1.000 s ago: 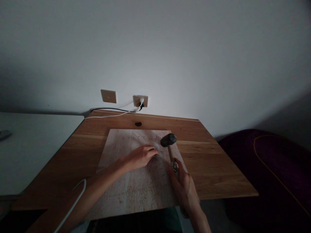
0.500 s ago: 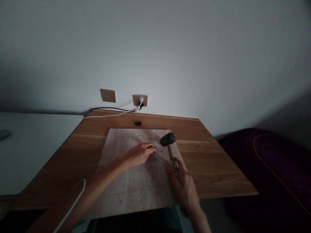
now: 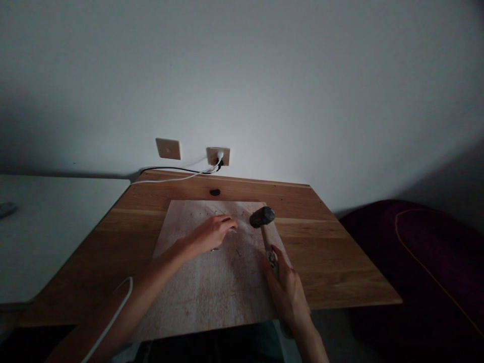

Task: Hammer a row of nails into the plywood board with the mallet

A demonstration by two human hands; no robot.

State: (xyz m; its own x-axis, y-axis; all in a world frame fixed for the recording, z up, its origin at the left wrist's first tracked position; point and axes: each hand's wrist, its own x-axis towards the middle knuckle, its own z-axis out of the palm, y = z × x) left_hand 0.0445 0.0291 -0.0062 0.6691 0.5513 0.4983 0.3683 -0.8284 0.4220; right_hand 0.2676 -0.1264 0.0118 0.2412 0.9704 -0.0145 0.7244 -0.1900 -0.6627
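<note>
My right hand (image 3: 285, 290) is wrapped round the wooden handle of a hammer (image 3: 262, 217); its dark, blunt head rests over the right back part of a pale, worn board (image 3: 212, 297). My left hand (image 3: 212, 233) hovers low over the board's middle, thumb and fingers pinched on a thin nail (image 3: 234, 230). Loose nails lie on the board: one nail (image 3: 239, 252) in front of the fingertips, another (image 3: 215, 249) just under the hand. Along the board's far edge several small nails (image 3: 243, 213) stand in a row, partly hidden behind my left hand.
The board lies on a wooden table (image 3: 325, 252) pushed against a white wall. A wall socket (image 3: 218, 156) holds plugs with a white cable (image 3: 166, 180) and a black one. To the left is a white surface (image 3: 56, 227); to the right, a dark purple cushioned seat (image 3: 423, 272).
My left hand has moved back and to the left, with a nail now showing at its fingertips. Loose nails on the board have come into sight. The hammer and right hand have stayed put.
</note>
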